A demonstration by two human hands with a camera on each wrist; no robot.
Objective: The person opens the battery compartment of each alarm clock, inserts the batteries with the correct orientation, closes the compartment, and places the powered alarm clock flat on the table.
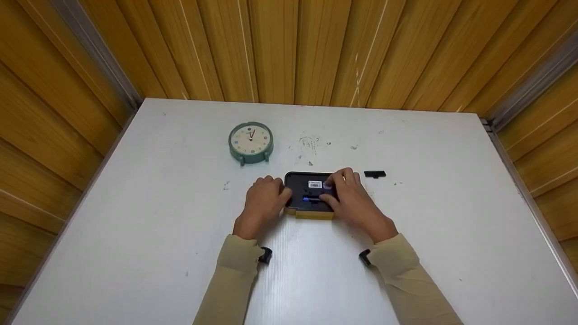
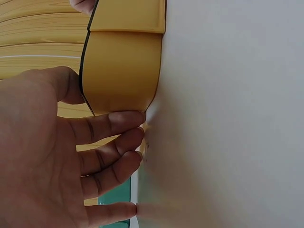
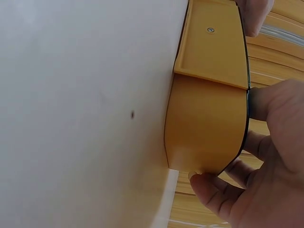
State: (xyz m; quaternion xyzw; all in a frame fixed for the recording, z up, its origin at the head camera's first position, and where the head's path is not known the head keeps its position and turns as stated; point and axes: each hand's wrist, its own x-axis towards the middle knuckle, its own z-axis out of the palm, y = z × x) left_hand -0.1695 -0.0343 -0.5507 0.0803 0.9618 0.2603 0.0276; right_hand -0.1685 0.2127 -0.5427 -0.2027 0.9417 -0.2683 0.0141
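A yellow alarm clock (image 1: 314, 215) lies face down, its black back panel (image 1: 298, 183) upward with a white barcode label. In a slot of that panel sits a bluish battery (image 1: 310, 198), partly hidden. My left hand (image 1: 263, 203) grips the clock's left end, thumb over the back's edge and fingers against the side. Around the right end curls my right hand (image 1: 359, 203); its thumb is at the battery's right end and a fingertip is by a round knob. In the right wrist view, other fingers of it touch the yellow casing (image 3: 204, 123).
A round green alarm clock (image 1: 251, 141) lies face up, behind and left of the hands. To the right, beyond the right hand, is a small black battery cover (image 1: 375, 174). Dark marks (image 1: 309, 142) spot the white table (image 1: 158, 203); wood-patterned walls (image 1: 271, 49) enclose it.
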